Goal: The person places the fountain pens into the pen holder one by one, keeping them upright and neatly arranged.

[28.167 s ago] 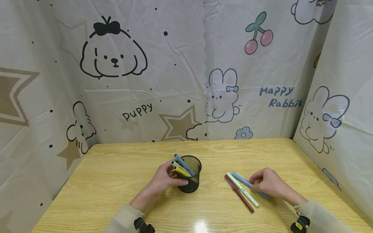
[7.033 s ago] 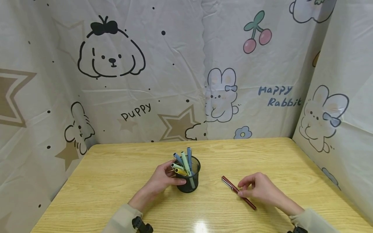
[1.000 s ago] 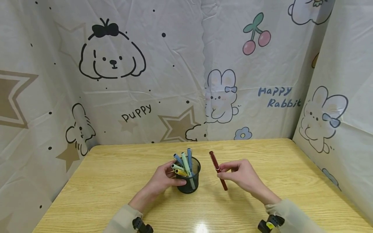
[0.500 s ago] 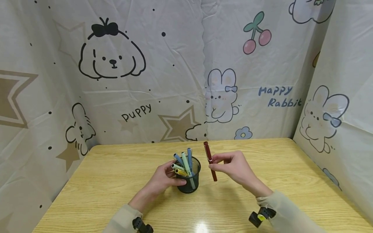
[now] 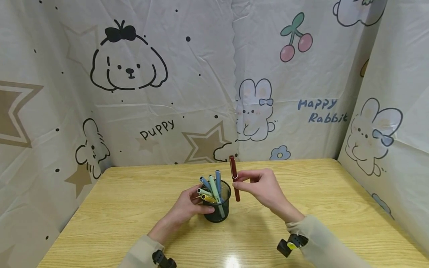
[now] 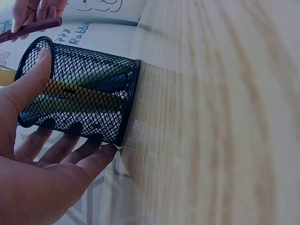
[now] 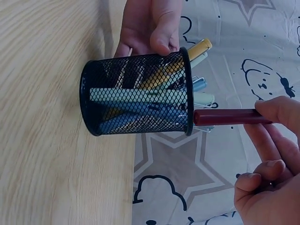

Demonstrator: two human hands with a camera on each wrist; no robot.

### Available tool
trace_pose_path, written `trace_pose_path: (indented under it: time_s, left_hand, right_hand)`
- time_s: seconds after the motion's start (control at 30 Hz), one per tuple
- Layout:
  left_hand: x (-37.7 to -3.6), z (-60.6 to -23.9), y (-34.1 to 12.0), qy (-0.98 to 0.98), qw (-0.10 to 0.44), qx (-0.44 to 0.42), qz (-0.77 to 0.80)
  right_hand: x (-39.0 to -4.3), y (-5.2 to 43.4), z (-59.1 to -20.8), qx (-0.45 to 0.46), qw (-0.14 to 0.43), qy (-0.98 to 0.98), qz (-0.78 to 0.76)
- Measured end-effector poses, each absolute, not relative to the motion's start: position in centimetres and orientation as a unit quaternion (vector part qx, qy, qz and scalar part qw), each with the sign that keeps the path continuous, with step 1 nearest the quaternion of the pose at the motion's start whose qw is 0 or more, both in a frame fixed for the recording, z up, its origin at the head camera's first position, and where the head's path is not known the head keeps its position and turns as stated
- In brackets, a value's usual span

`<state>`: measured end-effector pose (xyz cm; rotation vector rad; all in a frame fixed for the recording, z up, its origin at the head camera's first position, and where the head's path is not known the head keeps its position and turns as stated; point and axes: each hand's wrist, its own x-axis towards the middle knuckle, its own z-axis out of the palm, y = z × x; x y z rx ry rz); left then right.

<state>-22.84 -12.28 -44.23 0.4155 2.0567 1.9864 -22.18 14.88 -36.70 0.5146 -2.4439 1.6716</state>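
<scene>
Left hand (image 5: 187,205) wraps the black wire-mesh pen cup (image 5: 219,208): thumb on the near wall, fingers (image 6: 70,149) curled round the far side. My read: it's bracing the cup so it doesn't tip or slide. The cup stands upright near desk centre, on the light wood-grain desk (image 5: 134,208).

In the cup: pastel capped pens (image 5: 211,184) in blue, green and yellow, leaning toward 10–12 o'clock. That leaves the rim's 3 o'clock side the freest.

Right hand (image 5: 263,188) pinches the dark red capped pen (image 5: 234,178) mid-barrel between thumb and forefinger; other fingers loosely curled. The pen is near vertical, clip end up, lower end hanging just at 2–3 o'clock of the cup rim. In the right wrist view its tip (image 7: 199,117) sits at the rim line; can't tell if it touches the mesh or is already inside. An upright hold suits a straight drop into the mouth, probably.

Room to move:
- Pen side of the rim is close and the gap beside the other pens looks narrow, so there's a chance of catching the rim.
- Bare desk lies from 3 to 6 o'clock of the cup.
- The printed cartoon curtain (image 5: 301,93) closes off 12 o'clock and both sides; the desk edge at 12 is well apart from the cup.
</scene>
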Motion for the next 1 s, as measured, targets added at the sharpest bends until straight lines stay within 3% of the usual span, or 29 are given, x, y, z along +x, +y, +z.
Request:
trace_pose_path:
  time_s: [0.6,1.0]
  left_hand:
    - [-23.0,-44.3,-12.3,0.706,0.127,0.142,0.682]
    - [-22.9,-44.2,-12.2,0.707,0.125,0.141,0.681]
  right_hand:
    - [-22.5,12.6,-36.1,0.193,0.094,-0.783,0.584]
    - [-23.3,11.0,-37.6,0.231,0.094,-0.772,0.584]
